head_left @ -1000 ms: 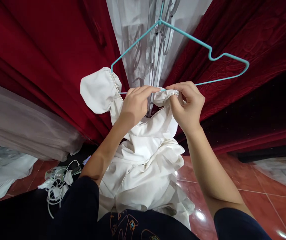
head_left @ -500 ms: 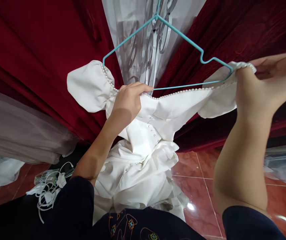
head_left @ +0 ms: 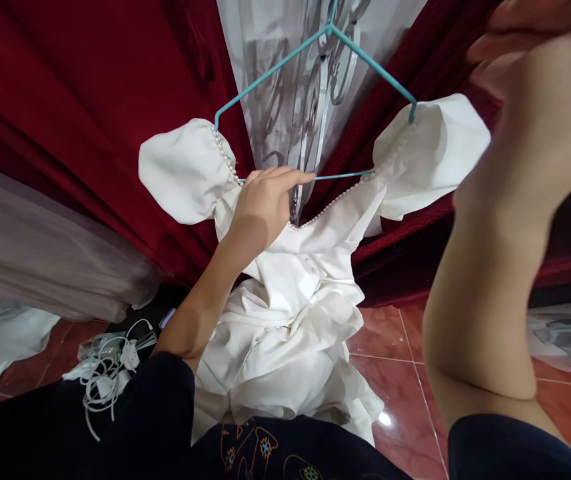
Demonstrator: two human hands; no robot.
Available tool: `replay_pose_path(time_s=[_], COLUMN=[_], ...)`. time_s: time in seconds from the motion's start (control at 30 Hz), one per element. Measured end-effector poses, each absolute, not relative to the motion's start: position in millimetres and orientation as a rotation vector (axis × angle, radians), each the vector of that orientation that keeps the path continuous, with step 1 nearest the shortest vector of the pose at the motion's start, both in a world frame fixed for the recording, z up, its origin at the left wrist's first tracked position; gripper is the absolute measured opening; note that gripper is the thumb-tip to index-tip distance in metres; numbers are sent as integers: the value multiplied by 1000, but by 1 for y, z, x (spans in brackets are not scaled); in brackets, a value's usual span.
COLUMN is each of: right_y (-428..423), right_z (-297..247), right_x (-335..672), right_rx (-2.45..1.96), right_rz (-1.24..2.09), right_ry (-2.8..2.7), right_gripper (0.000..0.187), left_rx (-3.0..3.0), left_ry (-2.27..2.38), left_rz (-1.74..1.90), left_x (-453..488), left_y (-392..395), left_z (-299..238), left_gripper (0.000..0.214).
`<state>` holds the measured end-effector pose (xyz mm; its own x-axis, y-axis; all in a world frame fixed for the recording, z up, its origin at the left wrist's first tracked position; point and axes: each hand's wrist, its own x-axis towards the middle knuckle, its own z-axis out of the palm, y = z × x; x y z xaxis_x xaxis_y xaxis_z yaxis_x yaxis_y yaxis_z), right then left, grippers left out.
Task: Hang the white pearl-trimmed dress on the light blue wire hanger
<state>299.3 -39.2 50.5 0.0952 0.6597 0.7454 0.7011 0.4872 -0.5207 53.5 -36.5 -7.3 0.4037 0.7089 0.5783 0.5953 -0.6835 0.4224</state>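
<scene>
A white dress (head_left: 285, 287) with puff sleeves and a pearl-beaded neckline hangs on a light blue clothes hanger (head_left: 270, 72). My left hand (head_left: 264, 203) is closed around the hanger's bottom bar at the left of the neckline; its grip hides part of the dress's edge there. Both puff sleeves sit over the ends of the hanger, the right sleeve (head_left: 438, 153) spread outward. Up at the right, apart from the dress, my right hand (head_left: 530, 73) is raised with its fingers loosely apart and nothing seen in them. Motion blurs it somewhat.
Dark red curtains (head_left: 90, 87) hang on both sides of a pale panel with silvery ornaments (head_left: 322, 100). White cables (head_left: 108, 380) lie in a tangle at lower left, near pale tulle (head_left: 55, 247). Reddish tiles (head_left: 390, 380) cover the floor.
My right hand has let go of the right sleeve's beaded edge and moved upward. That sleeve now sits over the hanger's right end, and the neckline dips lower. My left hand keeps its grip.
</scene>
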Motion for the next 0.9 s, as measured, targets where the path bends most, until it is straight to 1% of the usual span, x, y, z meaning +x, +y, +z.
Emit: replay_pose_path(time_s=[0.1,0.17,0.23,0.33,0.37,0.4,0.43,0.47,0.5,0.6,0.67,0.77,0.87,0.9], right_y=[-43,-43,-43,-45,-46,-46,-45,-43,-40,-28,-22,-21,-26,-27], right_z=[20,-5,-28,-49,-52,-54,-56,-58,-60,-65,-67,-66,-63,-63], right_x=[279,267,258,250,247,244,242,239,238,240,246,255,257,256], right_rx=[-1150,-1120,-1059,-956,-927,-907,-896,-894,-905,-960,-948,-901,-882,-873], right_rz=[-80,-98,-167,-321,-358,-377,-383,-384,-380,-326,-285,-247,-241,-240], right_ry=[-1697,-1776,-1822,-1793,-1772,-1756,-1749,-1742,-1736,-1737,-1759,-1789,-1779,-1768], right_gripper=[45,41,36,30,29,27,25,25,26,30,31,33,33,32], left_rx=[2544,2525,2455,2328,2293,2263,2245,2232,2224,2168,2119,1994,1700,1578], left_ry=[1163,1104,1017,1033,1111,1211,1307,1376,1399,1319,1289,1350,1364,1330], left_rz=[1154,1222,1431,1962,2080,2139,2133,2070,1982,1842,1906,2146,2280,2254], left_x=[58,58,54,37,30,22,14,6,-1,-23,-38,-67,-91,-94], left_y=[-38,-38,-38,-33,-30,-26,-20,-15,-9,3,6,7,7,6], left_z=[-10,-13,-15,-13,-11,-8,-5,-2,2,16,24,21,-5,-18], left_gripper=[54,48,40,25,25,36,50,59,60,39,43,51,43,34])
